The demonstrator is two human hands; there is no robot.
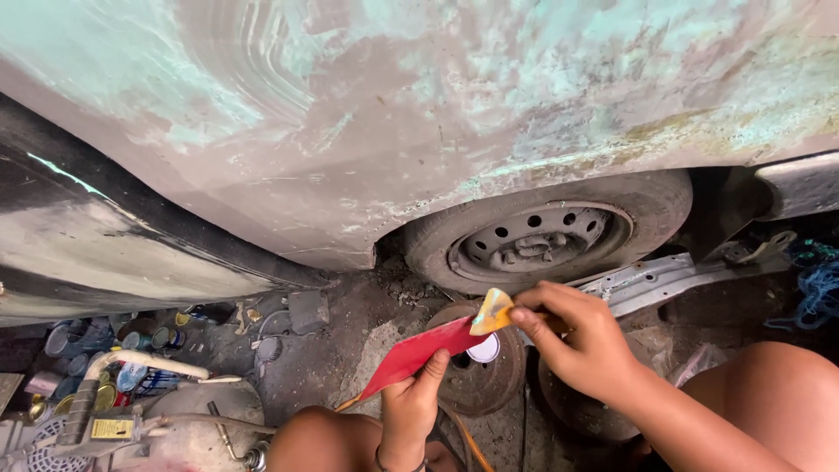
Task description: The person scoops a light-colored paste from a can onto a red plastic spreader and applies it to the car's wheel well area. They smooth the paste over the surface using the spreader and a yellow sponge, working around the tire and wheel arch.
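Up top, the big car body fills most of the view. Its side is sanded and patchy, with pale green and brown spots all over, so it looks like lots of rubbing and filling is already done, but no fresh paint is on it yet. Below it sits the wheel on dirty ground.

Next comes the red card. It is flat and long, and it is held low, in front of the wheel and above an old round brake drum. Its long side runs from lower left up to upper right.

Then the left hand grips the card's lower edge with fingers closed on it.

The right hand pinches a small yellow scraper. The scraper's flat edge touches the top end of the card and points left. It looks like putty is being mixed or wiped there, though I cannot see the putty well.
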